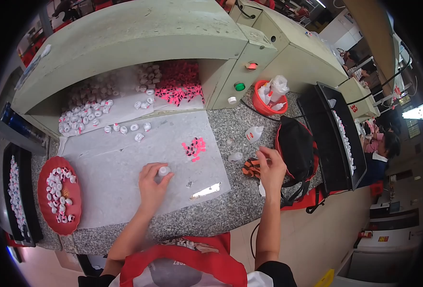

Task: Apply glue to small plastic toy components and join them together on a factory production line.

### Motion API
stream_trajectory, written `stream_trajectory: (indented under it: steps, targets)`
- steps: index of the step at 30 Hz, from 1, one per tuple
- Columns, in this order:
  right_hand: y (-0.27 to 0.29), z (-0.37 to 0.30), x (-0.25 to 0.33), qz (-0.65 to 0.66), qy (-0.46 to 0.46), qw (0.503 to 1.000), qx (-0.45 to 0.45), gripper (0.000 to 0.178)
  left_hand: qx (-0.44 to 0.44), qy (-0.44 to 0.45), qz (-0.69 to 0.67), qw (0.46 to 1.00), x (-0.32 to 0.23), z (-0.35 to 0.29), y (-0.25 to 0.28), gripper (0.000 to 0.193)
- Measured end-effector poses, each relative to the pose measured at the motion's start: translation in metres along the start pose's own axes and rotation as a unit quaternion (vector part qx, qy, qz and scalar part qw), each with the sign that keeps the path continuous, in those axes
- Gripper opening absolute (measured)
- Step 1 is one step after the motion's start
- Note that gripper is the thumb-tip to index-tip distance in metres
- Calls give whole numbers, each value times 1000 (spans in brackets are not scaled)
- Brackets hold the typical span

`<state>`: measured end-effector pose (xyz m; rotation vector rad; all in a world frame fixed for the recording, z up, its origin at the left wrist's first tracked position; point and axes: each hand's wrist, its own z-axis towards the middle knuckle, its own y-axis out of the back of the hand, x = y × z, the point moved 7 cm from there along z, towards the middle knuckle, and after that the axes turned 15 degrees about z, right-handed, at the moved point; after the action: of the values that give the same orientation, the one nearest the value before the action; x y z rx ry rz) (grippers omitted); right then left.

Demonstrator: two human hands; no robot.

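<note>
My left hand (152,185) is closed round a small white bottle (164,171), seen from above, over the pale sheet (111,184) on the worktop. My right hand (272,168) hovers at the right of the worktop, thumb and forefinger pinched together; whatever is between them is too small to make out. Beside its fingertips lies an orange-and-black striped cloth (251,168). A white squeeze bottle (253,134) and a smaller translucent bottle (235,156) lie nearby. On the sheet between my hands is a scatter of small pink-and-black pieces (194,148).
A grey-green bench housing (144,38) spans the back, with many white round pieces (84,116) and a pink heap (179,91) inside. A red dish (60,196) stands left. Right are a red tub (270,101), a black bag (296,150) and a black tray (333,138).
</note>
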<state>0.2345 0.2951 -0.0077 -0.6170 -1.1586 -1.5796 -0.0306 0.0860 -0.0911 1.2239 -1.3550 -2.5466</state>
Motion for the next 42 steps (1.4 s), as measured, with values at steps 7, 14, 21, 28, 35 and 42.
stream_trajectory:
  steps: [7, 14, 21, 28, 35, 42]
  targets:
    - [-81, 37, -65, -52, -72, 954, 288, 32, 82, 102, -169, 977, -5, -2, -4, 25]
    - [-109, 41, -67, -99, -116, 911, 384, 37, 97, 68, -178, 977, -30, 4, 8, 31]
    - [-75, 41, 7, 141, -110, 947, 267, 14, 57, 3, -172, 983, -62, 15, 28, 31]
    - [-78, -15, 148, 106, 210, 899, 368, 21, 18, -26, -148, 989, -69, 14, 45, 34]
    - [-85, -44, 185, 72, 284, 864, 409, 26, 19, -24, -166, 986, -64, 11, 52, 35]
    - [-84, -48, 200, 71, 298, 863, 401, 25, 11, -26, -180, 983, -63, 10, 57, 34]
